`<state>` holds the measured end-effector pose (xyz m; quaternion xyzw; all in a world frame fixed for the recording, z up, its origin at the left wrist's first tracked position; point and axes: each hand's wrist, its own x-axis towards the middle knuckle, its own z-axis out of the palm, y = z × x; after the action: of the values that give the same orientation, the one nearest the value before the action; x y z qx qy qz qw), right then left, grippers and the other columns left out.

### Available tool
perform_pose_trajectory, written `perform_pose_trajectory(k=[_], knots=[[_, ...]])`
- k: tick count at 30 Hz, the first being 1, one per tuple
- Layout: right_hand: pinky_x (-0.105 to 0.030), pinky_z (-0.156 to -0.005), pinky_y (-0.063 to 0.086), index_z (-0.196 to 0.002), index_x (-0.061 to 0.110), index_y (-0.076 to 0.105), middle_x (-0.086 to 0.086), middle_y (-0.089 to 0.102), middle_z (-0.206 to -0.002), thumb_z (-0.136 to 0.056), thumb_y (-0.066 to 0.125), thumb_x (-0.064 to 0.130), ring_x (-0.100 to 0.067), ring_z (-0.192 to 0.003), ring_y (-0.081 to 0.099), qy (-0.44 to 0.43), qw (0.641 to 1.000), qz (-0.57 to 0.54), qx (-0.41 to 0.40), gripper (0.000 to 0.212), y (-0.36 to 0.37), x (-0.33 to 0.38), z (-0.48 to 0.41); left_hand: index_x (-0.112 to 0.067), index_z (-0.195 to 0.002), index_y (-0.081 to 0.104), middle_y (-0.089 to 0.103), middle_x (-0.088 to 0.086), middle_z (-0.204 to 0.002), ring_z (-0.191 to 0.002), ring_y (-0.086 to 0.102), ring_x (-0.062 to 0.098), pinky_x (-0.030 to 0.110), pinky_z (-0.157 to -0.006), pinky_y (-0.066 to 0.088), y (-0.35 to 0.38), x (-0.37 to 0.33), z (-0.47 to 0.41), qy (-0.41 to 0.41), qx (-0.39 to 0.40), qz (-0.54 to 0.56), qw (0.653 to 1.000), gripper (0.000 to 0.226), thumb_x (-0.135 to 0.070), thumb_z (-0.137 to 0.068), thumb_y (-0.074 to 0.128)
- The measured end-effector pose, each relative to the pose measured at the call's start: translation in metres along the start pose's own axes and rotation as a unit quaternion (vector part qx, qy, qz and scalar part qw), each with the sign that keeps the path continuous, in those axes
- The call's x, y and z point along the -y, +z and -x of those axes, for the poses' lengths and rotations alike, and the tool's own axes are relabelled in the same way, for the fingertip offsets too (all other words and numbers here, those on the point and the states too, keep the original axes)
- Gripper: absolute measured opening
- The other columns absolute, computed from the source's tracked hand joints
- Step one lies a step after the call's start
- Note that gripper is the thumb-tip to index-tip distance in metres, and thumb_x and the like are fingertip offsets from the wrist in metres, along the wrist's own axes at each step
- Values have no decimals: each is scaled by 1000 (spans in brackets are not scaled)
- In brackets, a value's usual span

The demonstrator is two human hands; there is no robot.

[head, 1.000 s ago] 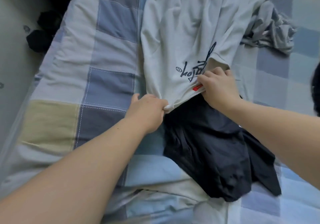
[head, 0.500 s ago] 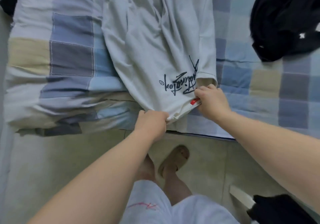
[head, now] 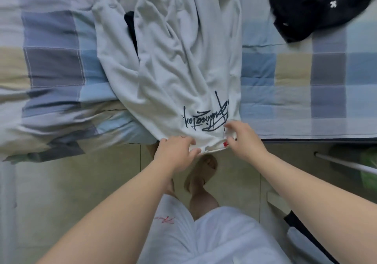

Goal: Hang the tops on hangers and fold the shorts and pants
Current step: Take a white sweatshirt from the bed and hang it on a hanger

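Far left: the checked quilt (head: 51, 59), rumpled over the edge. In the middle, spread on that quilt with its hem at the near edge, the white garment (head: 179, 76) — creased lengthwise, script print (head: 206, 117) upside down near the hem; top or shorts, hard to tell. At the hem's left corner, the left hand (head: 177, 151), fingers curled over the cloth and thumb closed against it, gripping. Just right of it a small red tag (head: 225, 144), then the right hand (head: 242, 139), fingertips bent in and pinching the hem's other corner. Further right, well apart on the quilt, a black garment (head: 318, 8); lower right, a white rod (head: 344, 162) above the floor (head: 81, 182).

Seemingly the step of pulling the piece straight before hanging or folding. Best done by keeping both pinches right at the corners, drawing them apart to tauten the hem, then tugging evenly toward the body to shake out the long creases. Worth freeing the dark thing (head: 130, 27) showing in the folds up top first — or risk dragging it along.
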<state>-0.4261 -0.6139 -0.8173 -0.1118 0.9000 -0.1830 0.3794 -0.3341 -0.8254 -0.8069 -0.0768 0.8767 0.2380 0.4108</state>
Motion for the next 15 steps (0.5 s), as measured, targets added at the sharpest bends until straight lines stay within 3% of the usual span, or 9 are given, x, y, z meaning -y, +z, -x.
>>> perform_pose_trajectory(k=[7,15], knots=[[-38,-108,37,-143,23,49,1,54,-141,-98,58,23,-22,-132,45,-23,999,-28,-26,46,-39,78,-101,-28,-135,52,50,-2,-143,-135,40,23,42,-104,32,-110,58,-70,-2,-110,-36,993,38,-43,-102,44],[-42,-111,37,-149,21,40,-3,51,-146,-95,59,24,-28,-134,43,-17,998,16,-50,57,-77,146,-300,-19,-144,39,25,7,-161,-146,21,30,44,-110,29,-250,132,-231,-3,-220,-78,972,52,-35,-97,54]])
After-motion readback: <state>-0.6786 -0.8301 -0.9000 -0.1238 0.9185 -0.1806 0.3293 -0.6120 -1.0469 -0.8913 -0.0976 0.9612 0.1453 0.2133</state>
